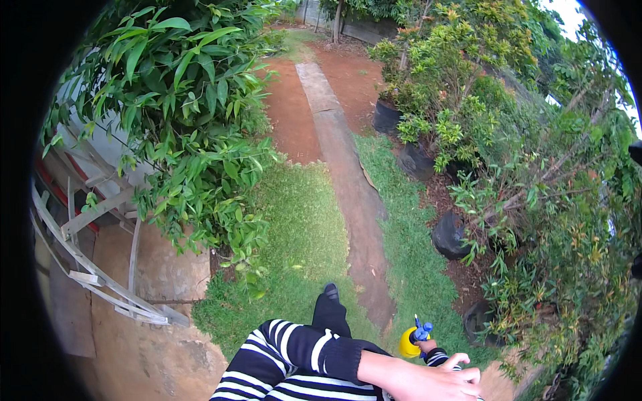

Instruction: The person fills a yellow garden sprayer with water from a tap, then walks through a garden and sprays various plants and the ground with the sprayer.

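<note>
Left hand: the left hand [428, 381] lies at the lower edge, forearm in a black-and-white striped sleeve crossing toward the right; fingers curled loosely over the other hand, and I cannot tell what it grips.
Right hand: the right hand [433, 347] is mostly hidden under the left, closed around the spray bottle just below its nozzle.
Spray bottle: the spray bottle [409, 342] is smooth plastic, a rounded yellow body with a blue trigger head [421, 331].
Direction: its long axis runs roughly upright, nozzle tipped up and away from the person.
Place: it hangs above the grass [301, 220], beside the narrow paved path [354, 194], near black pots [449, 235].
</note>
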Demonstrator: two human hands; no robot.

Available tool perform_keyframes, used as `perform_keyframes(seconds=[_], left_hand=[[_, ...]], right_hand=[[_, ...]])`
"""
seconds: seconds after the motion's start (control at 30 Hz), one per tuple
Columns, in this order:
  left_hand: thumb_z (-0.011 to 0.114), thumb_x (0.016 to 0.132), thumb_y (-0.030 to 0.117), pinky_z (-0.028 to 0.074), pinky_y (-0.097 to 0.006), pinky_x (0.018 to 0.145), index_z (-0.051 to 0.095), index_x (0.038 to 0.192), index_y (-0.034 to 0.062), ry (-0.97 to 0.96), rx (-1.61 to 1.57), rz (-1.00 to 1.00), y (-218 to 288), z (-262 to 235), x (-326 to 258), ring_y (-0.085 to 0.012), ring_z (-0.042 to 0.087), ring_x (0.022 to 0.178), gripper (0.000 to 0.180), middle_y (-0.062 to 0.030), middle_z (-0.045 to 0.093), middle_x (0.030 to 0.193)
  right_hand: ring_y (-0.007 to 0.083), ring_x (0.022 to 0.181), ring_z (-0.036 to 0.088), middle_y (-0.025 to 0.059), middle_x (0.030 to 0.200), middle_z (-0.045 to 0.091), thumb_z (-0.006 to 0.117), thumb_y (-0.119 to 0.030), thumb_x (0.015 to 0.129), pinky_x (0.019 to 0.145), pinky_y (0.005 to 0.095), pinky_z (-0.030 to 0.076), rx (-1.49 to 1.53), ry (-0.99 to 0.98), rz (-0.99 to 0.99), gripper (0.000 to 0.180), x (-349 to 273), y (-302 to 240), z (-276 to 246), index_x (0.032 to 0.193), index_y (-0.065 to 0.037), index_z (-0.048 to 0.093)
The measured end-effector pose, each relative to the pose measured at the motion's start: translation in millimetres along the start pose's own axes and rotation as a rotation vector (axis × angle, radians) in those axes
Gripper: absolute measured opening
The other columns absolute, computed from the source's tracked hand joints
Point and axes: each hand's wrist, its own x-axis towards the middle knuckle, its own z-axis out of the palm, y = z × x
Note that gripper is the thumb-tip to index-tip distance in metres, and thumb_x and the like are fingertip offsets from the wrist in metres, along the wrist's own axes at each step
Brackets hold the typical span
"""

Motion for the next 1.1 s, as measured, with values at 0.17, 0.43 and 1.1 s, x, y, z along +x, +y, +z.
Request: perform_keyframes(seconds=[0.17,0.43,1.1], left_hand=[[0.067,0.078,0.038,0.043,-0.041,0.070,0.061,0.085,-0.0004,-0.140,-0.023,-0.057,-60,-127,-30,-0.0342,0.056,0.077,0.039,-0.0176,0.059,0.078],[0.067,0.083,0.034,0.040,-0.041,0.094,0.059,0.112,-0.0018,-0.063,-0.139,0.162,-170,-304,-34,-0.0336,0.052,0.108,0.046,-0.0202,0.060,0.107],[0.073,0.076,0.029,0.032,-0.047,0.100,0.049,0.127,0.0012,0.153,0.020,0.077,-418,-838,-120,-0.0370,0.037,0.120,0.063,-0.0160,0.052,0.125]], right_hand=[[0.0164,0.061,0.059,0.0068,0.071,0.063,0.078,-0.024,0.068,0.060,0.0312,0.047,0.048,-0.017,-0.023,0.029,103,-142,-50,0.075,0.001,0.064],[0.0167,0.061,0.059,0.0070,0.072,0.064,0.077,-0.023,0.069,0.059,0.0309,0.047,0.096,-0.138,-0.052,0.027,208,-363,-56,0.075,0.000,0.064],[0.0160,0.056,0.056,0.0053,0.070,0.063,0.069,-0.028,0.077,0.055,0.0302,0.044,-0.162,-0.191,-0.186,0.027,528,-850,-125,0.078,-0.002,0.065]])
